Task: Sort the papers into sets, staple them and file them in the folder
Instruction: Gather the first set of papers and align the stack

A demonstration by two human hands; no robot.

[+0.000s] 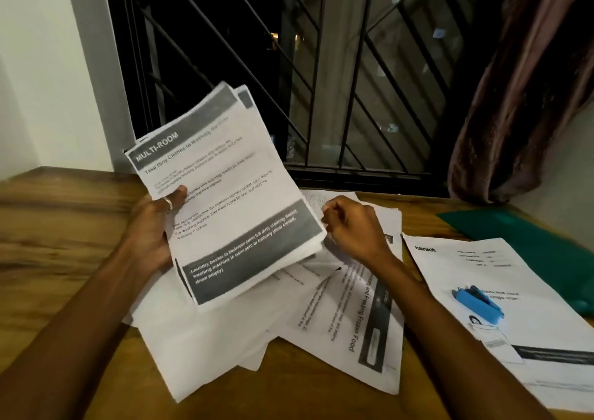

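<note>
Wooden table [64, 214] carries a loose spread of printed papers [337, 323]. Green folder [530, 236] lies flat at far right. A sheaf of sheets [231, 194] is raised above the spread; left hand [154, 226] grips its left edge, thumb on top. Right hand [353, 226] is curled at the sheaf's right edge; a pinch cannot be confirmed. Blue stapler [479, 302] rests on a separate sheet [450, 259].

A stack of printed sheets [234, 194], its top page headed "MULTI-ROOM" between grey bands, is held tilted above the wooden table [64, 226] by the left hand [154, 223], with the thumb on the page's left edge. Below it a loose pile of papers [289, 323] lies fanned out, 1 reading "Frozen Food". To the right a blinkit sheet [482, 268] carries a blue stapler [479, 302]. A green folder [540, 239] lies flat just beyond.
</note>
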